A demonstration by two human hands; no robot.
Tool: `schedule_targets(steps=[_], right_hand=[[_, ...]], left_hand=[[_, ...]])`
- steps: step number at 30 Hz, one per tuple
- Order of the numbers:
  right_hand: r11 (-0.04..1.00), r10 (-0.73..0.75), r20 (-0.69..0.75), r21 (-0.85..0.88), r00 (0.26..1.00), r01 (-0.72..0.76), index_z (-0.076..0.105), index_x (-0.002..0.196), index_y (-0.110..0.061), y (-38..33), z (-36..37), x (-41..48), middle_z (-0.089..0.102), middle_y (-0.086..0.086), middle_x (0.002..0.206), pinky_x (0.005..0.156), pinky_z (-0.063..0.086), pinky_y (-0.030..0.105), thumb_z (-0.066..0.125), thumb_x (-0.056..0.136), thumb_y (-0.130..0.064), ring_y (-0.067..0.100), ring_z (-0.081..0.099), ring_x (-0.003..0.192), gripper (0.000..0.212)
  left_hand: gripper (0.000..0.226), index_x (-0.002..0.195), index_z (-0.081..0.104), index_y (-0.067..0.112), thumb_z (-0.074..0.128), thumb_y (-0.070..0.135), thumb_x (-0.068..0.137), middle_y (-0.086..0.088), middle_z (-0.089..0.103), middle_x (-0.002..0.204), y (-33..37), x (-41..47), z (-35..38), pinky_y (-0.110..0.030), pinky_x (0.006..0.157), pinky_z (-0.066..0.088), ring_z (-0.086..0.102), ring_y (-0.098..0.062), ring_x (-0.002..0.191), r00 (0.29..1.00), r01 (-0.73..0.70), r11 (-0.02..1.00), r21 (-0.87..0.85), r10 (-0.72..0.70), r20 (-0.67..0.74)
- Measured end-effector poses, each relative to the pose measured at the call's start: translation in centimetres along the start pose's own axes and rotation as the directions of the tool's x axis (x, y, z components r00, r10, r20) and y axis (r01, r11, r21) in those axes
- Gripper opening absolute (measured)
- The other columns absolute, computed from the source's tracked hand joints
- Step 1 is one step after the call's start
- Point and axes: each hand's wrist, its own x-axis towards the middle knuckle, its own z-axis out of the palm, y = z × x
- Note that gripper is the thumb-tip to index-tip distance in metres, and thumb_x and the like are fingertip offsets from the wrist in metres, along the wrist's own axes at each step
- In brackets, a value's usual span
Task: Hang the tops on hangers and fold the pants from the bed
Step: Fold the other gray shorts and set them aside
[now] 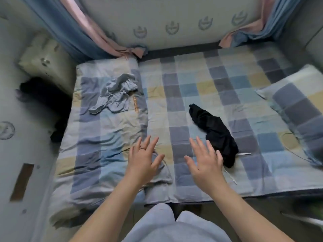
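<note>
Blue, grey and pale-yellow checks all over: that's the bed sheet [192,81], and it fills most of the view. Behind it is a pale padded wall panel [174,18] with crest emblems. Blue-and-pink curtains hang in two bunches, one [70,32] in each back corner [272,23].

Using the crumpled black garment [215,131] as my reference point:
- one matching checked pillow [297,105] sits to its right
- one folded checked quilt [108,130] lies well to its left
- one crumpled grey-blue garment [115,95] is on that quilt, further left and further back
- one flatter grey fabric piece [160,177] with a cord lies to its left, nearer the front edge
- thin white cords [231,176] trail out at its near end

So I count three garments on the bed and two hands.

Both hands are palm down with the fingers spread, gripping nothing. The right hand [204,163] is just left of the black garment's near end. Its little finger is right at the cloth, but I can't tell if it's touching. The left hand [143,161], with a ring [143,148], is further left, over the flat grey piece.
</note>
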Motion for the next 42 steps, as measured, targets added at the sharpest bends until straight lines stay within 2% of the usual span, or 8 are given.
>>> schedule_targets(steps=[6, 11, 15, 21, 29, 37, 39, 42], right_hand=[[0.980, -0.163, 0.085, -0.102, 0.983, 0.171, 0.013, 0.158, -0.040, -2.0, -1.3, 4.7, 0.004, -0.012, 0.168, 0.119, -0.007, 0.048, 0.035, 0.102, -0.053, 0.017, -0.004, 0.154, 0.061], [0.948, -0.227, 0.074, -0.212, 0.971, 0.238, 0.012, 0.158, -0.040, -3.8, -1.5, 8.9, 0.003, -0.011, 0.168, 0.119, -0.007, 0.050, 0.032, 0.102, -0.055, 0.020, -0.004, 0.154, 0.062], [0.939, -0.251, 0.052, -0.231, 0.967, 0.256, 0.012, 0.158, -0.039, -6.1, 1.5, 13.3, 0.006, -0.009, 0.168, 0.119, -0.005, 0.054, 0.031, 0.102, -0.056, 0.024, -0.001, 0.155, 0.062], [0.912, -0.266, 0.086, -0.301, 0.960, 0.279, 0.005, 0.158, -0.040, -12.0, 11.7, 24.5, 0.000, -0.011, 0.168, 0.120, -0.002, 0.053, 0.024, 0.102, -0.058, 0.022, -0.004, 0.155, 0.062], [0.938, -0.082, 0.209, -0.314, 0.974, 0.147, 0.008, 0.158, -0.042, -21.6, 25.4, 39.8, 0.003, -0.014, 0.168, 0.119, 0.003, 0.049, 0.030, 0.102, -0.056, 0.018, 0.001, 0.154, 0.062], [0.938, -0.009, 0.287, -0.329, 0.958, 0.107, 0.018, 0.156, -0.042, -22.5, 41.6, 53.6, 0.016, -0.012, 0.166, 0.119, 0.013, 0.049, 0.040, 0.100, -0.055, 0.021, 0.014, 0.152, 0.061], [0.936, -0.011, 0.334, -0.328, 0.943, 0.127, 0.016, 0.156, -0.043, -22.2, 45.3, 56.0, 0.015, -0.011, 0.166, 0.119, 0.017, 0.049, 0.042, 0.098, -0.055, 0.021, 0.016, 0.152, 0.064], [0.927, -0.049, 0.357, -0.330, 0.933, 0.175, 0.014, 0.156, -0.040, -21.8, 49.8, 58.8, 0.014, -0.007, 0.166, 0.115, 0.027, 0.049, 0.049, 0.096, -0.053, 0.023, 0.017, 0.151, 0.071]], left_hand=[[0.065, 0.157, 0.022, 0.039, 0.041, 0.059, 0.099, 0.006, 0.018, 0.167, -1.6, 2.4, -1.7, -0.050, 0.121, 0.013, 0.006, -0.022, 0.154, 0.996, 0.082, 0.996, -0.042, -0.084, -0.037], [0.063, 0.157, 0.022, 0.041, 0.041, 0.059, 0.099, 0.007, 0.020, 0.166, -4.0, 6.3, -2.8, -0.049, 0.121, 0.014, 0.006, -0.022, 0.155, 0.997, 0.069, 0.997, -0.025, -0.070, -0.037], [0.064, 0.157, 0.022, 0.040, 0.041, 0.059, 0.099, 0.007, 0.018, 0.167, -8.8, 11.3, -3.3, -0.048, 0.122, 0.014, 0.006, -0.021, 0.155, 0.999, 0.036, 0.999, 0.022, -0.035, -0.030], [0.064, 0.157, 0.020, 0.041, 0.040, 0.061, 0.099, 0.009, 0.015, 0.167, -22.9, 21.4, -2.9, -0.045, 0.121, 0.013, 0.005, -0.020, 0.155, 0.999, 0.040, 0.998, 0.050, -0.041, 0.024], [0.064, 0.156, 0.022, 0.038, 0.041, 0.060, 0.099, 0.004, 0.018, 0.167, -42.4, 35.1, -1.8, -0.048, 0.120, 0.015, 0.007, -0.023, 0.154, 0.976, 0.118, 0.993, 0.017, -0.120, 0.181], [0.067, 0.156, 0.023, 0.037, 0.046, 0.059, 0.097, -0.001, 0.013, 0.168, -55.5, 47.2, 7.0, -0.051, 0.121, 0.013, 0.004, -0.027, 0.154, 0.948, 0.216, 0.976, 0.038, -0.219, 0.229], [0.070, 0.157, 0.020, 0.036, 0.049, 0.058, 0.096, -0.002, 0.008, 0.169, -57.2, 49.7, 9.0, -0.051, 0.122, 0.013, 0.003, -0.029, 0.154, 0.955, 0.202, 0.975, 0.089, -0.216, 0.201], [0.083, 0.159, 0.009, 0.037, 0.056, 0.054, 0.092, -0.005, -0.003, 0.168, -59.3, 53.0, 11.5, -0.054, 0.120, 0.017, 0.004, -0.037, 0.152, 0.980, 0.187, 0.957, 0.221, -0.196, 0.022]])
